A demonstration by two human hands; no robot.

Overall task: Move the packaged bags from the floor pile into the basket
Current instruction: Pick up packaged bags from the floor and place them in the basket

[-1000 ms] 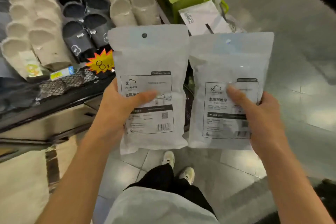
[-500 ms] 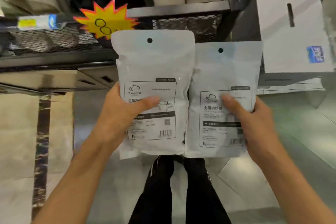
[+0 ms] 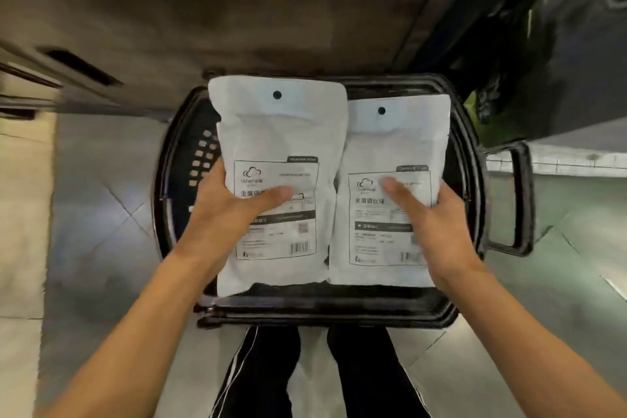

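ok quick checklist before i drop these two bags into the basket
1. Left hand grips the left bag, thumb across its label: ok.
2. Right hand grips the right bag the same way: ok.
3. Both bags sit over the black basket opening, inside its rim as seen from above: ok.
4. Room inside the basket: cannot tell, the bags hide most of the interior.
5. Side handle sticks out to the right, away from the drop path: ok.
6. How far the bags are above the basket bottom: cannot tell from this single top view.
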